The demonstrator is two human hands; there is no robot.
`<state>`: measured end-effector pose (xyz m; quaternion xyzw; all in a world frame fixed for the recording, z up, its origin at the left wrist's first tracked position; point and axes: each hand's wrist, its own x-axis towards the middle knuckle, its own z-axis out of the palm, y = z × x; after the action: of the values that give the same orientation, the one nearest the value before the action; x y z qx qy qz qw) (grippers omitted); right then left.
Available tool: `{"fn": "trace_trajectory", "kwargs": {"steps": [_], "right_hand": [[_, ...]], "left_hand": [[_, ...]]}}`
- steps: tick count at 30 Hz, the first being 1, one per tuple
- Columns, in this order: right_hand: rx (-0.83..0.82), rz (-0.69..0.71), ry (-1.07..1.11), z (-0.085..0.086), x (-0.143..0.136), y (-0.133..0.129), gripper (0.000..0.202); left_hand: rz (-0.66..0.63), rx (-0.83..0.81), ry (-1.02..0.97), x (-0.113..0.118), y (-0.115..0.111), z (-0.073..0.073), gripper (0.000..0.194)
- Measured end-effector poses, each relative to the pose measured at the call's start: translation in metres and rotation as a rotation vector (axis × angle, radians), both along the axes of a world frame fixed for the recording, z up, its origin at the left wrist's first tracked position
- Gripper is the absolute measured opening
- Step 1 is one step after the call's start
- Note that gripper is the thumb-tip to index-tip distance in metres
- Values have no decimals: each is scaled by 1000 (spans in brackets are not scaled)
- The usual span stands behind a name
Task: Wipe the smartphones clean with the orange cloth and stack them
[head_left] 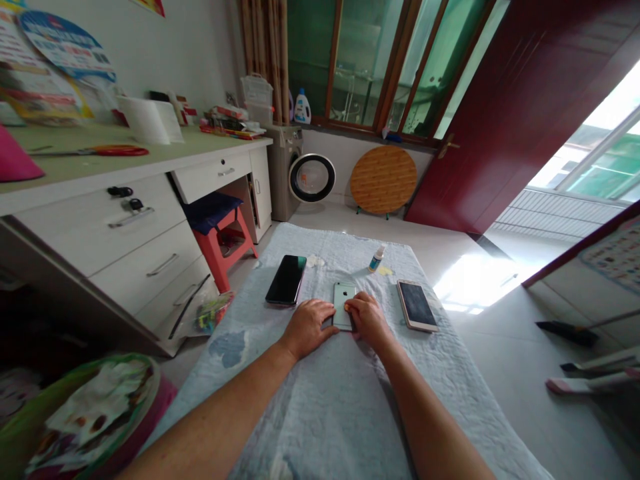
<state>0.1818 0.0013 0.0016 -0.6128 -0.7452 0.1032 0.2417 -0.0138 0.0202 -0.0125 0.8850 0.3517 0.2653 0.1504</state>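
On the pale blue cloth (320,413), the left hand (309,327), thumb parted from fingers, and the right hand (369,316), fingertips pinched, flank a face-down iPhone (340,312), long axis pointing away from the person. The right overlaps its back, seemingly gripping a small orange scrap (347,307).

a white desk (155,193) lines the left wall (200,40), a red stool (219,240) partly beneath. brown-framed windows (367,63) top the far wall (344,160) beside a dark red door (493,100). sunlight (475,277) brightens the pale floor (510,353).
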Motion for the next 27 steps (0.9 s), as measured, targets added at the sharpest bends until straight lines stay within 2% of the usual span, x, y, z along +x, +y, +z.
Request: {"fn": "trace_trajectory", "kwargs": {"steps": [9, 12, 15, 18, 27], "right_hand": [[52, -172, -16, -3, 12, 3, 22], [110, -250, 30, -3, 17, 1, 30], [137, -291, 19, 0, 21, -4, 21], [118, -318, -37, 5, 24, -7, 14], [71, -413, -287, 9, 23, -12, 15]], "left_hand": [[-4, 17, -14, 1, 0, -1, 38], [-2, 16, -22, 1, 0, 0, 37], [-3, 15, -33, 1, 0, 0, 36], [2, 14, -47, 1, -1, 1, 35], [58, 70, -63, 2, -1, -3, 30]]}}
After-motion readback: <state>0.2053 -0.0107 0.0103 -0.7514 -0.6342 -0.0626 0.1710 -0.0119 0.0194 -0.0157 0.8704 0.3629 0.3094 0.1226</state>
